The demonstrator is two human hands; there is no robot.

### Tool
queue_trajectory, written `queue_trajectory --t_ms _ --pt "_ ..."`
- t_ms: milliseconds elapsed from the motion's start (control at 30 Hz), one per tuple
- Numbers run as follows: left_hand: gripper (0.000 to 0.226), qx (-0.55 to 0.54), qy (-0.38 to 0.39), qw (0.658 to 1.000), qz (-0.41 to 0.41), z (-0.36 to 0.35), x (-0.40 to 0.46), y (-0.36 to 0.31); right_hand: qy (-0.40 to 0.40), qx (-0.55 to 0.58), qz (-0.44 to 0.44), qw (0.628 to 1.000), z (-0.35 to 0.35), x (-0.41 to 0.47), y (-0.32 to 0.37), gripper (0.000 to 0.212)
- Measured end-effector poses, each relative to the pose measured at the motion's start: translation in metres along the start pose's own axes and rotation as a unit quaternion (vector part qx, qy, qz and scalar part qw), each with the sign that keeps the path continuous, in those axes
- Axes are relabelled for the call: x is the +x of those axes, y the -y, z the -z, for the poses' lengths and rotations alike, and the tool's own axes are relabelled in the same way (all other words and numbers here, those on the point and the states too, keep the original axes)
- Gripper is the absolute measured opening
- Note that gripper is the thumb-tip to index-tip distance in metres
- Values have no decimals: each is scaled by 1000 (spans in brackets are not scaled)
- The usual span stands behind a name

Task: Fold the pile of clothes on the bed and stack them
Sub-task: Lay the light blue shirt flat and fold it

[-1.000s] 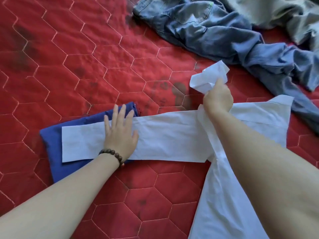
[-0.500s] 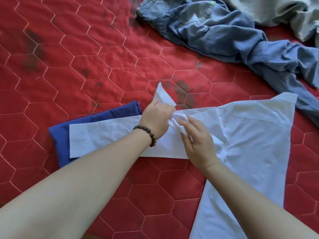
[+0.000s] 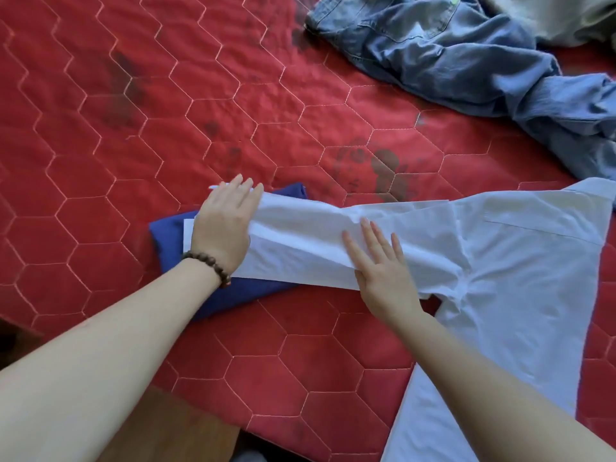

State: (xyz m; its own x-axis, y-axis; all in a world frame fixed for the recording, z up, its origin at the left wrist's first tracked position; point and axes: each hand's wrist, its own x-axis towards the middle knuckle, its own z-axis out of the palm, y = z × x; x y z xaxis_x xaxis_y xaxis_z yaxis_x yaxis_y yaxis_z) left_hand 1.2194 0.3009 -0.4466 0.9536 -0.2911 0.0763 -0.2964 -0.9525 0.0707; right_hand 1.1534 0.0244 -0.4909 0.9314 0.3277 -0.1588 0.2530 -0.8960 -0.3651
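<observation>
While the white shirt's sleeve lies across the folded blue garment, each flat, spread grip, left hand and right hand, presses it.

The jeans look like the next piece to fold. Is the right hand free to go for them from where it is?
Probably yes. The right hand lies flat and open on the white shirt's sleeve, holding nothing, and only bare red quilt lies between it and the jeans. It would likely need a forward stretch.

Bare red quilt left, jeans blocking far right
</observation>
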Motion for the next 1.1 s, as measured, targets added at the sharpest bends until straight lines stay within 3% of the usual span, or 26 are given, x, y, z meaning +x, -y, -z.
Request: queue_trajectory --t_ms 67,100,133,200,267,367,433,600,767,867,933,1033,1100 --pt "78 52 160 986 5 -9 -28 4 158 -16 -7 987 -11 -5 3 67" --pt "84 74 274 959 16 -15 -43 3 201 -12 -6 979 -16 -7 3 77" --pt "88 86 368 925 26 -21 -57 2 208 0 0 978 -18 -8 3 84" --pt "92 85 427 900 15 -34 -76 -1 153 40 -8 987 -18 -2 1 78" --pt "91 53 369 927 31 -39 -72 -6 71 55 -37 995 -18 11 -9 59" --pt "64 5 261 964 53 -46 -41 -8 -24 8 -51 998 -19 36 -34 48" --pt "51 -12 232 971 60 -51 -25 -9 -8 -20 -68 997 -14 49 -48 45" --pt "31 41 263 962 67 -49 -11 2 57 -95 -106 988 1 74 -63 19" --pt "40 46 262 954 139 -35 -19 34 29 -105 -76 991 10 82 -63 14" --pt "42 71 219 960 156 -34 -20 51 38 -80 -100 991 11 85 -60 14" --pt "34 76 157 970 170 -36 -20 54 35 -99 -111 988 5 84 -57 28" --pt "16 105 72 979 157 -44 -23 37 -57 -105 -135 984 -7 76 -44 45" --pt "21 51 44 990 123 -54 -26 10 -100 -79 -115 985 -19 70 -27 45"
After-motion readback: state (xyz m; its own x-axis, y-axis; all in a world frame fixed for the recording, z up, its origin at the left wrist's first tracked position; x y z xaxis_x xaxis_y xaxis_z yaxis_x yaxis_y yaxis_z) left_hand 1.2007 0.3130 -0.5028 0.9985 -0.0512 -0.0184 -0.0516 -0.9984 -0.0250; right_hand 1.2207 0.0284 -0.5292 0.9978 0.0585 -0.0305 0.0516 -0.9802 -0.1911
